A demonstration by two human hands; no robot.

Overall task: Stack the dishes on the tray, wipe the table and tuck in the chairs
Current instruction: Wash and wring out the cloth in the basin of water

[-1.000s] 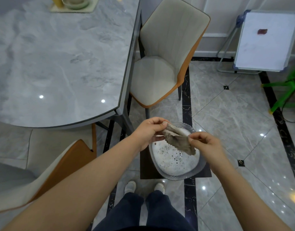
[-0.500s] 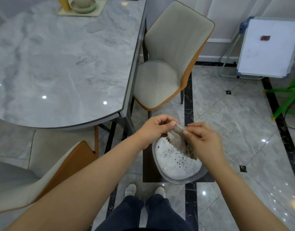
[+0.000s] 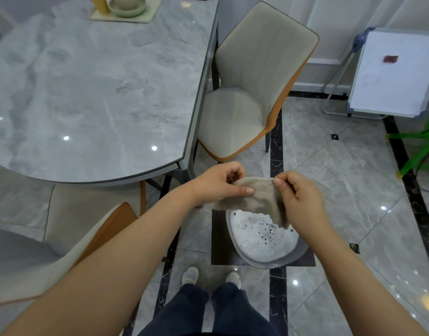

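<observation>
My left hand (image 3: 220, 183) and my right hand (image 3: 298, 200) both pinch a beige cloth (image 3: 254, 197), spread out between them above a clear basin of foamy water (image 3: 264, 241) that stands on a dark stool (image 3: 218, 241) on the floor. The grey marble table (image 3: 87, 93) lies to the left. At its far end a pale tray (image 3: 126, 16) carries stacked greenish dishes (image 3: 127, 6) and a yellow cup (image 3: 99, 3). One beige and orange chair (image 3: 252, 88) stands pulled out at the table's right side. A second chair (image 3: 63, 238) sits at the near left, under my left arm.
A whiteboard (image 3: 392, 71) on a metal stand leans at the far right wall. A green frame (image 3: 417, 151) stands on the floor at the right edge. My feet (image 3: 211, 277) are just behind the stool, on glossy tiled floor.
The cloth was a twisted wad between my hands one second ago; both hands have since pulled it open into a flat sheet over the basin. The view tilted up slightly, showing more of the tray.
</observation>
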